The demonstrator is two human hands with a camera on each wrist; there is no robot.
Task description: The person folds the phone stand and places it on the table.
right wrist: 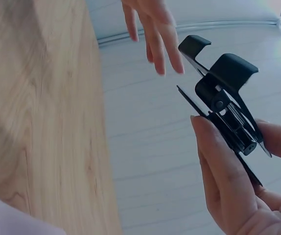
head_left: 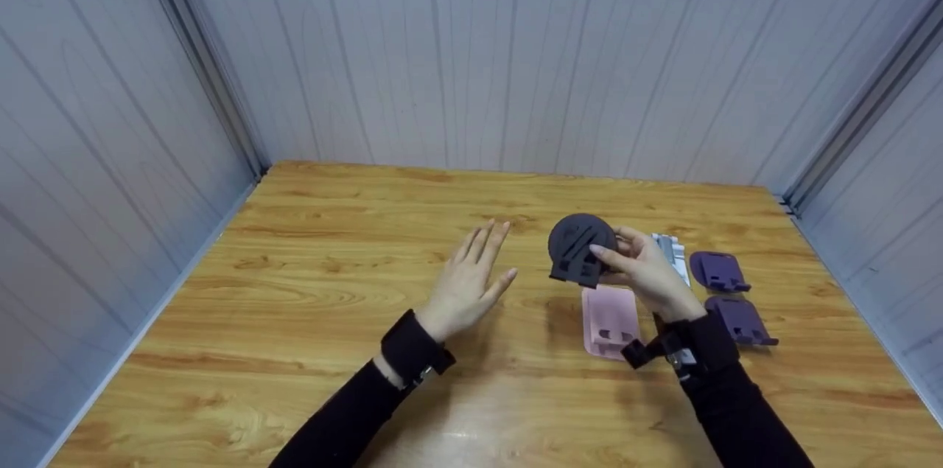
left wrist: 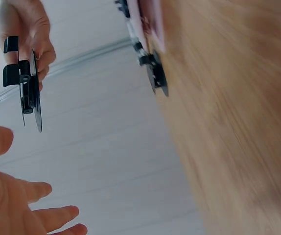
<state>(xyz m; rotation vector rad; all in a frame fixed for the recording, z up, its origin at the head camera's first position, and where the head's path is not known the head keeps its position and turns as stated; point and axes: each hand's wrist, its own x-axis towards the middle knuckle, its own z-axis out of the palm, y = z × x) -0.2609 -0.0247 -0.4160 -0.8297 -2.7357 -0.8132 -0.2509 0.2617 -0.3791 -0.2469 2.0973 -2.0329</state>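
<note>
A black folding phone stand [head_left: 582,247] with a round base is held above the table by my right hand [head_left: 648,273]. In the right wrist view, the thumb lies on one face of the stand [right wrist: 223,105] and the fingers support the other. Two curved lips stick out at its end. My left hand [head_left: 468,287] is to the left of the stand and apart from it, its fingers stretched out and nothing held. The left wrist view shows the stand [left wrist: 28,90] edge-on, folded nearly flat.
Below the right hand lies a pink phone stand [head_left: 611,317]. Two purple stands [head_left: 720,273] lie at the right, with a silvery one [head_left: 672,254] beside them, partly hidden by the hand. Pale panel walls [head_left: 471,55] enclose the wooden table [head_left: 317,232] at the back and sides.
</note>
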